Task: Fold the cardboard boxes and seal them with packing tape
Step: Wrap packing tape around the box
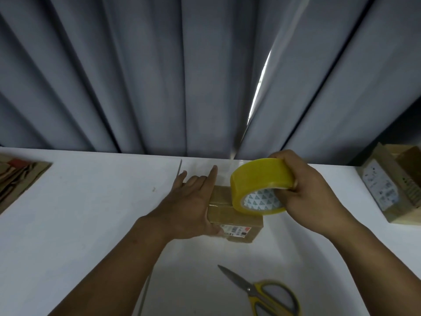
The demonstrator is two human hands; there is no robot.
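Note:
A small closed cardboard box point(237, 221) with a printed label on its near side sits on the white table point(91, 213), mid-view. My left hand point(193, 204) lies flat against the box's left side and top, fingers straight, thumb on the near edge. My right hand point(312, 190) grips a yellow roll of packing tape point(257, 181), holding it on edge on the box's top at the right. Glossy tape runs across the box top.
Yellow-handled scissors point(264, 293) lie shut on the table near me, right of centre. A larger cardboard box point(394, 190) stands at the right edge. Flattened cardboard point(18, 176) lies at the far left. Grey curtains point(159, 76) hang behind the table.

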